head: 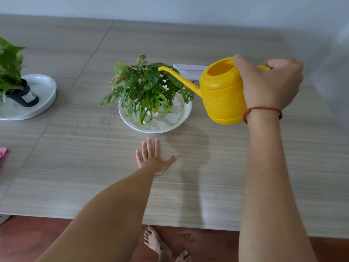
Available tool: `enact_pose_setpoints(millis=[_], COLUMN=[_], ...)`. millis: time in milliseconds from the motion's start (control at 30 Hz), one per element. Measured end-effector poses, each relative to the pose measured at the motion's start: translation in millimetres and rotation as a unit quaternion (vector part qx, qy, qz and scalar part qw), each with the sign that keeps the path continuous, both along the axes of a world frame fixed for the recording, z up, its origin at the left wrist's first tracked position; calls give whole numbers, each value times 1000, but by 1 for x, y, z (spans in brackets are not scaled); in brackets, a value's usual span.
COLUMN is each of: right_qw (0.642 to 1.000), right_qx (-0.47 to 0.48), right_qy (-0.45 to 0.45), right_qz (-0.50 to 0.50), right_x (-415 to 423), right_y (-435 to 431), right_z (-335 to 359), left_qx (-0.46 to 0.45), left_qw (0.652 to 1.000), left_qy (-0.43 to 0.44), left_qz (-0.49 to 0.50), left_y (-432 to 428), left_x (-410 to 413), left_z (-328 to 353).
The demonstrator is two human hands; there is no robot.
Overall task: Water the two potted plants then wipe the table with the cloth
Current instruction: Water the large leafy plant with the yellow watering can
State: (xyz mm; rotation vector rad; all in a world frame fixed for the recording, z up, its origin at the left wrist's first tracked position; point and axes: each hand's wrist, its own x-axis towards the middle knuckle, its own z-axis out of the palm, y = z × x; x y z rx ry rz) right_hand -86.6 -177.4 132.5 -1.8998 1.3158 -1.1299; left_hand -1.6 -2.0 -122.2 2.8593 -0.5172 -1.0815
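While your right hand (268,82) is gripping the yellow watering can (221,91) by its handle at the right of the frame, you are holding its spout (177,76) over the leaves of the centre plant (145,87), likely so water falls into the white saucer (160,123) rather than onto the desk (188,176). Your left hand (153,159) is resting spread flat and empty on the desk just below the saucer, probably bracing you. At the left edge, the second plant (11,69) is waiting on its tray (43,91), and something pink, possibly the cloth (2,154), is lying below it.
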Motion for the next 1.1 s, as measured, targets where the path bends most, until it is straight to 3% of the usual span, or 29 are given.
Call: enact_pose_setpoints(millis=[800, 1100], right_qw=[999, 999], right_qx=[28, 29], right_qy=[-35, -10], right_qz=[19, 32], right_x=[3, 1], right_y=[3, 0], right_z=[9, 4], left_qx=[7, 6], left_qw=[1000, 1000], left_qy=[5, 4], left_qz=[0, -3], left_y=[-2, 0], left_x=[-2, -2], left_z=[5, 4])
